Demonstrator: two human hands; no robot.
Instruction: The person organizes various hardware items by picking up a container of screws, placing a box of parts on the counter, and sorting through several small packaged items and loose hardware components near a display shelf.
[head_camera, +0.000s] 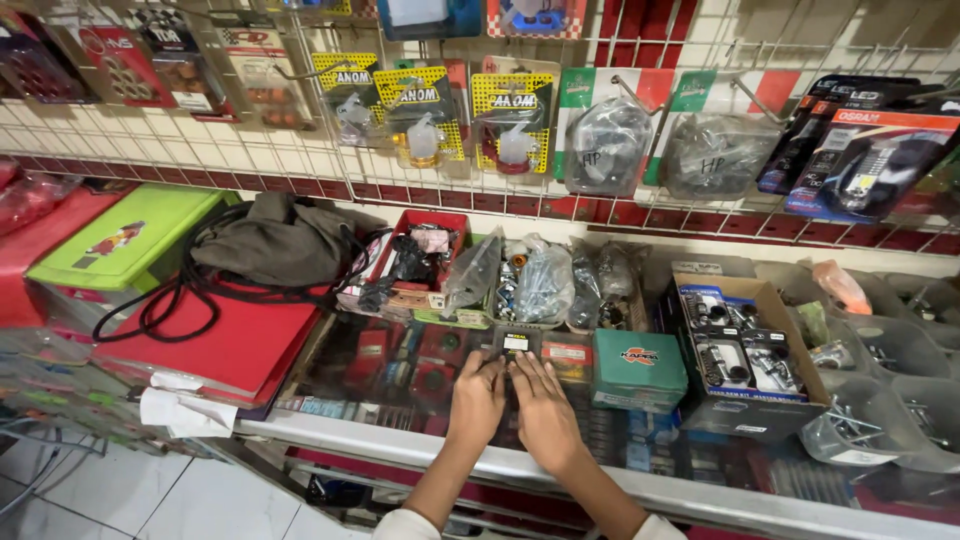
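Both hands, the left hand (477, 400) and right hand (543, 408), press flat, holding nothing, beside a small black box (515, 345) that could slide off the glass counter (400, 440).

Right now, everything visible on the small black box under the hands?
The black box is small and dark with a yellow-and-white label on its top face; it looks like card or plastic packaging. It lies flat on the glass counter, just left of a green box. Fingertips of the left hand and right hand touch its near edge and hide its lower part. Neither grip closes around it.
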